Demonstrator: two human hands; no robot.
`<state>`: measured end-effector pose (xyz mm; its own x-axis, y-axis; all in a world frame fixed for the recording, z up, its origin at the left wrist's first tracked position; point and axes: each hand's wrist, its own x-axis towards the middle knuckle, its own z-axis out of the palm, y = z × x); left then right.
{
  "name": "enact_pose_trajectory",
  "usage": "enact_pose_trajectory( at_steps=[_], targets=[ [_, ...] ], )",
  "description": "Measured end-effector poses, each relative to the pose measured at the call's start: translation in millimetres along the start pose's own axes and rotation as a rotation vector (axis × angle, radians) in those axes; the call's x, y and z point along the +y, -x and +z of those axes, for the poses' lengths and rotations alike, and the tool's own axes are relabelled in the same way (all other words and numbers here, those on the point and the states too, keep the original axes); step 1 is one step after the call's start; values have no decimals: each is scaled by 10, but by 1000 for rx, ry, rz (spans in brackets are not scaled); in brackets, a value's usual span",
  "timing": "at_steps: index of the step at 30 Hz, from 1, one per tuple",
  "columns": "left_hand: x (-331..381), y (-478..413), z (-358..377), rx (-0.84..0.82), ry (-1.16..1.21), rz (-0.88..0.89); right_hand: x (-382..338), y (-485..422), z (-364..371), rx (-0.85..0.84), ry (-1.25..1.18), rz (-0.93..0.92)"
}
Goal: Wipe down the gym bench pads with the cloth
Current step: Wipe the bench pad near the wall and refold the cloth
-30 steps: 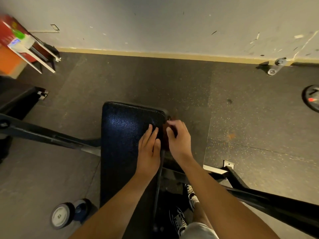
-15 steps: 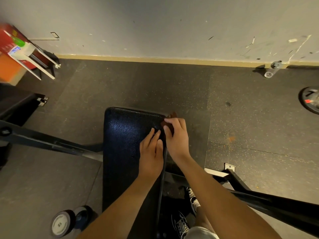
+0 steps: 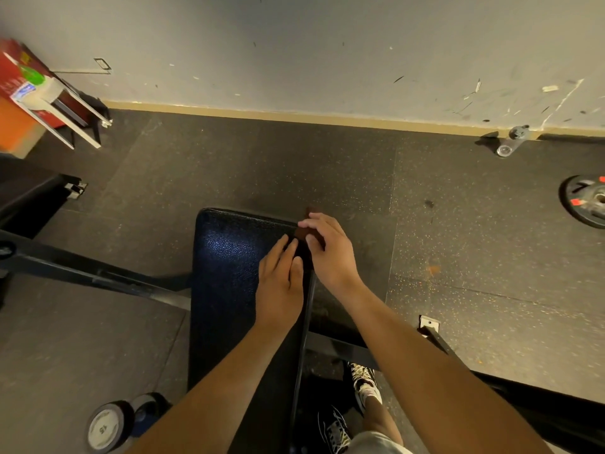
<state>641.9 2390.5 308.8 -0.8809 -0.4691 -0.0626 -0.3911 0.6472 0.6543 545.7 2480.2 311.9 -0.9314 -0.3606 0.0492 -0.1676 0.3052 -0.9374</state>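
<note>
Head view only.

Risks, my read:
- The cloth (image 3: pixel 301 231) is small, dark brown and mostly buried under the fingers. It sits at the 1 o'clock corner of the bench pad (image 3: pixel 229 273), half over the edge. A loose pinch at that corner could drop it to the floor (image 3: pixel 294 165).
- The wiping is all on the right rim. The pad's 9 to 11 o'clock area shows a sheen but I can't tell if it's been wiped, so it's easy to skip.
- A stroke past the corner means the cloth wipes air and the knuckles hit the frame bar (image 3: pixel 307 322) under the 3 o'clock edge.
- The shoes (image 3: pixel 363 381) stand tight against the frame at 5 o'clock, with a dumbbell (image 3: pixel 111 427) at 7 o'clock. That's a trip hazard when moving round to the other side.

Grips:
- right grip (image 3: pixel 330 253): fingers curled over the cloth, thumb tucked against it, clamped on the cloth at the pad corner. Only slivers of fabric show, by the thumb and past the fingertips.
- left grip (image 3: pixel 280 290): flat, fingers straight and together, palm down on the pad at its 3 o'clock edge, holding nothing. Fingertips sit just beside the cloth, and I can't tell if they touch it. It looks like it's bracing.
</note>
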Motion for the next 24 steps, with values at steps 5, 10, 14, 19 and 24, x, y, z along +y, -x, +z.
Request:
enact_pose_trajectory(
  at_steps=[5, 10, 14, 19, 24],
  targets=[
    [-43, 58, -26, -38, 56, -14, 168, 438, -96, 55, 58, 76],
    [18, -59, -162, 2, 207, -26, -159, 229, -154, 70, -63, 10],
    [52, -133, -136, 54, 222, -34, -199, -90, 36, -115, 56, -64],
    [15, -42, -107, 28, 142, -16, 34, 64, 34, 5, 165, 64],
    [-24, -89, -158, 12, 145, -42, 42, 145, -60, 34, 186, 150]
  ],
)
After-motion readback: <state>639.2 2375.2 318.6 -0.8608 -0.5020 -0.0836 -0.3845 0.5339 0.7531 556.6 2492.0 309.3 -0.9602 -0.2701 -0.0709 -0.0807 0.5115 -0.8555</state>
